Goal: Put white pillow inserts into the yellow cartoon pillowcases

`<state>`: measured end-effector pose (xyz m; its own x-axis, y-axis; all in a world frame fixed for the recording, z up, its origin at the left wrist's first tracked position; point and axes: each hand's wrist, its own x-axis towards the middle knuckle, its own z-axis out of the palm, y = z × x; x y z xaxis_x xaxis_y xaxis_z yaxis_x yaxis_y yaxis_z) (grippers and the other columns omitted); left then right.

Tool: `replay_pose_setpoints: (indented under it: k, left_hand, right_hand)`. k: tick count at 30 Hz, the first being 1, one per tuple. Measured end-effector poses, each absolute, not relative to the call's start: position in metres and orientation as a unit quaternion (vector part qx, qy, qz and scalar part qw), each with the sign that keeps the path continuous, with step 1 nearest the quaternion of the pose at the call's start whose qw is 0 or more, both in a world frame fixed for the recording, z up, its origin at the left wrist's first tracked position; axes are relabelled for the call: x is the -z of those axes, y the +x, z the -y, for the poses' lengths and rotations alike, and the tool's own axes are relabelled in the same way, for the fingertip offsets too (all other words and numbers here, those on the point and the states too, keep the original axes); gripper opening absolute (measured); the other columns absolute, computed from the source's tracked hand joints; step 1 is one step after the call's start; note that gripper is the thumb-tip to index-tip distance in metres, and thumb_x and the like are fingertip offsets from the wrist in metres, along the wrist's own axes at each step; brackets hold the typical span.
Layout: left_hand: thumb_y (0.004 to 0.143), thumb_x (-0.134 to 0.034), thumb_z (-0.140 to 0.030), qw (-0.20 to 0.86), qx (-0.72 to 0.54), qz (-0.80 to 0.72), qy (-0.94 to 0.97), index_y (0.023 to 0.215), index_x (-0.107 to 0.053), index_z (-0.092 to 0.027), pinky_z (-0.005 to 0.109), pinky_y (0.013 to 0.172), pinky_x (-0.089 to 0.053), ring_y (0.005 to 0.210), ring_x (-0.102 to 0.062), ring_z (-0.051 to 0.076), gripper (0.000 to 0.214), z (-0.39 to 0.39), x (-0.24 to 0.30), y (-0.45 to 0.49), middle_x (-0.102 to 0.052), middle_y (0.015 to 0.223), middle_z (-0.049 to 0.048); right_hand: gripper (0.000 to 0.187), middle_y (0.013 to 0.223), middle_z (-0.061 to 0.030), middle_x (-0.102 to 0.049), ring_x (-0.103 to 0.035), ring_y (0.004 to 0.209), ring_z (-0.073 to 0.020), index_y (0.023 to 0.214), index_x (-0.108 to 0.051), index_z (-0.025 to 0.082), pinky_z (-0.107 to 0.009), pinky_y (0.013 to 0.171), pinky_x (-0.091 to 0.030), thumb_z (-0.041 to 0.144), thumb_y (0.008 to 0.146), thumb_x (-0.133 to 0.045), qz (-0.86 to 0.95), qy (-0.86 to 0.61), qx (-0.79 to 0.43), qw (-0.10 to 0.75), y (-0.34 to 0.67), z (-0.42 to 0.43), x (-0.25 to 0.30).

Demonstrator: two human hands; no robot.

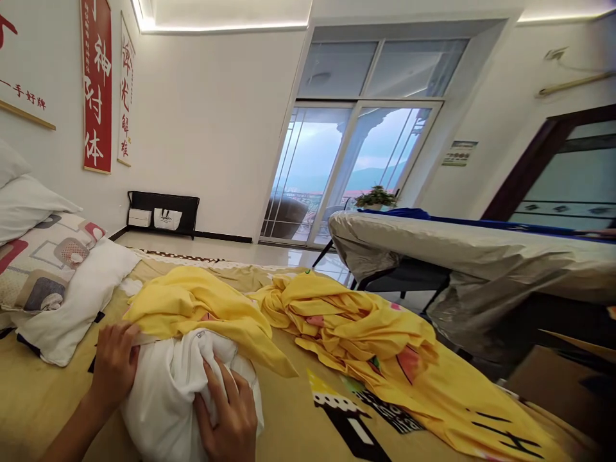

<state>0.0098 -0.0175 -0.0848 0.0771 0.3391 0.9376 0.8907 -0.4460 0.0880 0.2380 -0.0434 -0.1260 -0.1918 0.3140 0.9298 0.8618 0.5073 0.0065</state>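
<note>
A white pillow (161, 391) with a zipper along its upper side lies on the bed in front of me. Its far end is under a yellow pillowcase (192, 298); how far in it goes is hidden. My left hand (115, 356) is closed on the pillowcase's edge at the left, beside the pillow. On the pillow's near right part, my right hand (228, 407) grips the white fabric, fingers bent and thumb to the left. To the right lies a crumpled heap of yellow printed bedding (356, 321), with one end spread toward the lower right.
The bed (283, 417) has a tan printed sheet. A patterned pillow (52, 263) and white pillows (29, 202) lie at the left. A covered table (462, 250) stands right, with a dark chair (404, 276) by it. A cardboard box (553, 378) is at the lower right.
</note>
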Motion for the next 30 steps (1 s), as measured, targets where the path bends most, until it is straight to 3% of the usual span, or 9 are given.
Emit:
replay_pose_setpoints:
  k: [3, 6, 10, 13, 16, 22, 26, 30]
  left_hand:
    - [0.078, -0.042, 0.0, 0.244, 0.524, 0.39, -0.717, 0.104, -0.053, -0.018, 0.038, 0.084, -0.041, 0.096, -0.051, 0.022, 0.034, 0.029, 0.069, 0.025, -0.056, 0.098, 0.0089]
    - [0.081, -0.04, -0.002, 0.177, 0.523, 0.303, -0.776, 0.098, -0.054, -0.017, 0.035, 0.082, -0.042, 0.091, -0.052, 0.02, 0.026, 0.035, 0.055, 0.05, -0.057, 0.093, 0.0073]
    - [0.09, -0.04, -0.013, 0.167, 0.347, 0.218, -0.897, 0.09, -0.057, -0.018, 0.03, 0.078, -0.041, 0.084, -0.054, 0.016, 0.018, 0.031, 0.042, 0.085, -0.06, 0.09, 0.0044]
    - [0.092, -0.044, -0.021, 0.154, 0.24, 0.18, -0.942, 0.089, -0.058, -0.019, 0.031, 0.086, -0.039, 0.09, -0.055, 0.015, 0.015, 0.021, 0.036, 0.102, -0.062, 0.091, 0.0026]
    - [0.088, -0.049, -0.022, 0.111, 0.216, 0.221, -0.944, 0.094, -0.059, -0.02, 0.038, 0.099, -0.032, 0.103, -0.054, 0.018, 0.012, 0.013, 0.033, 0.107, -0.064, 0.098, 0.003]
    - [0.087, -0.045, -0.022, 0.109, 0.238, 0.353, -0.898, 0.12, -0.052, -0.023, 0.052, 0.106, -0.02, 0.13, -0.034, 0.024, 0.034, 0.001, 0.032, 0.111, -0.05, 0.134, 0.0079]
    - [0.078, -0.055, -0.022, 0.134, 0.209, 0.439, -0.864, 0.112, -0.058, -0.018, 0.058, 0.103, -0.022, 0.123, -0.038, 0.031, 0.035, -0.007, 0.026, 0.12, -0.053, 0.126, 0.0128]
    - [0.074, -0.059, -0.026, 0.136, 0.196, 0.437, -0.867, 0.096, -0.062, -0.018, 0.059, 0.101, -0.024, 0.114, -0.043, 0.03, 0.024, -0.007, 0.021, 0.117, -0.056, 0.114, 0.0118]
  right_hand:
    - [0.047, 0.118, -0.0105, -0.06, -0.052, 0.099, -0.0266, 0.127, -0.052, 0.022, -0.041, 0.083, -0.042, 0.025, 0.081, -0.056, 0.716, -0.406, 0.285, 0.491, 0.236, 0.051, 0.127]
    - [0.046, 0.112, -0.0105, -0.062, -0.054, 0.095, -0.0263, 0.125, -0.054, 0.021, -0.041, 0.08, -0.043, 0.023, 0.079, -0.054, 0.724, -0.404, 0.281, 0.483, 0.236, 0.056, 0.132]
    - [0.057, 0.103, -0.0123, -0.061, -0.054, 0.084, -0.0248, 0.129, -0.048, 0.017, -0.039, 0.072, -0.045, 0.013, 0.071, -0.046, 0.713, -0.418, 0.261, 0.499, 0.238, 0.055, 0.148]
    - [0.063, 0.098, -0.0122, -0.06, -0.053, 0.081, -0.0251, 0.127, -0.047, 0.017, -0.038, 0.068, -0.046, 0.01, 0.065, -0.044, 0.697, -0.429, 0.259, 0.513, 0.24, 0.054, 0.157]
    - [0.064, 0.1, -0.0123, -0.059, -0.053, 0.084, -0.0263, 0.124, -0.047, 0.018, -0.039, 0.07, -0.047, 0.011, 0.061, -0.044, 0.7, -0.439, 0.239, 0.51, 0.241, 0.054, 0.16]
    - [0.051, 0.105, -0.0122, -0.059, -0.054, 0.09, -0.0269, 0.118, -0.051, 0.019, -0.041, 0.074, -0.047, 0.016, 0.067, -0.048, 0.705, -0.451, 0.204, 0.507, 0.235, 0.055, 0.155]
    - [0.044, 0.106, -0.0111, -0.06, -0.054, 0.09, -0.0258, 0.117, -0.053, 0.019, -0.041, 0.075, -0.048, 0.019, 0.074, -0.051, 0.719, -0.453, 0.182, 0.495, 0.234, 0.055, 0.147]
    - [0.042, 0.108, -0.0105, -0.06, -0.055, 0.091, -0.0242, 0.12, -0.053, 0.021, -0.038, 0.075, -0.048, 0.022, 0.078, -0.054, 0.726, -0.445, 0.175, 0.494, 0.238, 0.058, 0.142]
